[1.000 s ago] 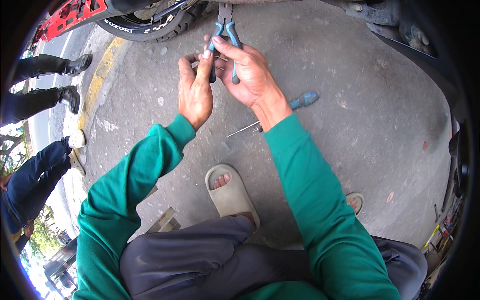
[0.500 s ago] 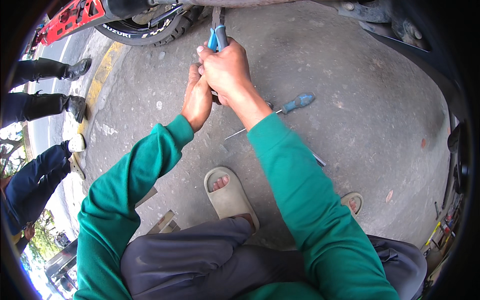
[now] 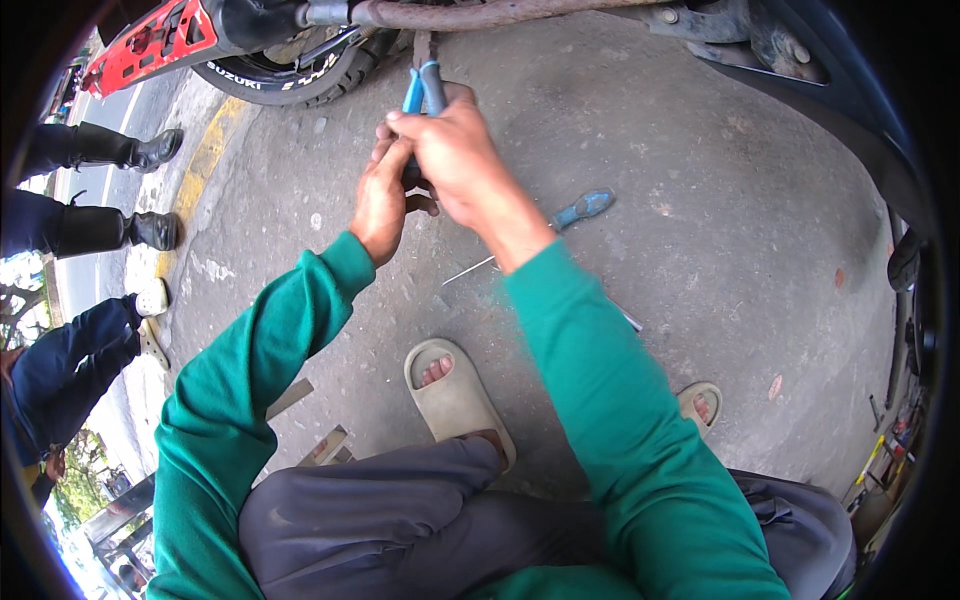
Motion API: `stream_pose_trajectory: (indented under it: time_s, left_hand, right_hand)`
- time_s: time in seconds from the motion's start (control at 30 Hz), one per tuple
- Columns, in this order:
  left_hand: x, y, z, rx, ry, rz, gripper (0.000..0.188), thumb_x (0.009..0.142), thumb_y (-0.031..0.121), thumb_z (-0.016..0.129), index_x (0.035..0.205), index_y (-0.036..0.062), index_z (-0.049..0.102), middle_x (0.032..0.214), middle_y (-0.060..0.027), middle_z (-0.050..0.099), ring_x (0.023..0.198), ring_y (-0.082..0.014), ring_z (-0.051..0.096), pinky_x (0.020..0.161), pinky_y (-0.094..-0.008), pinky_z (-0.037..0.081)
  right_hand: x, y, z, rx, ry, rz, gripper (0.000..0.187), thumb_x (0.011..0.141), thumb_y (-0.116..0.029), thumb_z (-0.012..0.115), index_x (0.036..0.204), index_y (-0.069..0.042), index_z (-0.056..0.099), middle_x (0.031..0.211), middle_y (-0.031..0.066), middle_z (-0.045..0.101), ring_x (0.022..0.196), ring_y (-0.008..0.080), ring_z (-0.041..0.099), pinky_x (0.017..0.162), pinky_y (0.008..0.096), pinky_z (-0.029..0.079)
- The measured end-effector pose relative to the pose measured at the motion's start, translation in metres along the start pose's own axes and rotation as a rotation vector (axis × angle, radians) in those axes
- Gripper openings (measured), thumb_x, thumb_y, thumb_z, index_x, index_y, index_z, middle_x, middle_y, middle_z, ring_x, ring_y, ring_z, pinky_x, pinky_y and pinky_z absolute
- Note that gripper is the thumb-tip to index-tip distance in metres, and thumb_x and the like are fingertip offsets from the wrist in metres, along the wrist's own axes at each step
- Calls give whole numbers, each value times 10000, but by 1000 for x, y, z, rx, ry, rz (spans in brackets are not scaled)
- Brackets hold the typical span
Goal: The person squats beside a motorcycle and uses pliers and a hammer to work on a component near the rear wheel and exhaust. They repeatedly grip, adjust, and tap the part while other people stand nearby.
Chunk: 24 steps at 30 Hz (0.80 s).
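Both hands are on a pair of pliers with blue and grey handles, near the motorcycle's underside. Its jaws point away from me, up to the edge of a rusty exhaust pipe; whether they grip anything there I cannot make out. My right hand is closed round the handles, thumb lying along them. Pressed against it from the left, my left hand curls its fingers under the handle ends, which are mostly hidden. Behind my right wrist, a screwdriver with a blue handle lies on the concrete.
A motorcycle tyre and a red perforated part stand at the far left. Several booted or shod legs are along the yellow-marked kerb. Another metal tool lies partly under my right sleeve. Assorted items line the right edge.
The pliers and both hands sit slightly lower and further left in view, and the whole scene has shifted a little. More of my left hand's curled fingers shows beneath the right hand.
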<state>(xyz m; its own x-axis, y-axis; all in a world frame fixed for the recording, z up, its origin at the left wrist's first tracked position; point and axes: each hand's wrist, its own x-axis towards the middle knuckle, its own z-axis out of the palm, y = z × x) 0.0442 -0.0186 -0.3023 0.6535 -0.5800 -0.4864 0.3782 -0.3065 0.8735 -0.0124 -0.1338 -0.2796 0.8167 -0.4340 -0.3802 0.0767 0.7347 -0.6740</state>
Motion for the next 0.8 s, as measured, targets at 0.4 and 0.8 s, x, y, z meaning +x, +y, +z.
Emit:
stream_pose_trajectory:
  time_s: [0.4,0.8]
  left_hand:
    - [-18,11,11,37,-25,102,529,1057,507,450,1318,63,575,1098,-94,673,914,-208,680,658,-358,554]
    - [-12,17,15,32,9,112,412,1065,401,498,1226,31,580,1061,-110,667,812,-199,679,607,-348,561]
  right_hand:
    - [-25,-14,-25,308,-286,90,212,947,21,559,1158,14,568,1223,247,676,1114,388,708,972,518,585]
    - [-15,-15,-33,280,-317,79,180,932,-58,557,1104,-15,592,1174,220,726,1020,354,736,810,468,609]
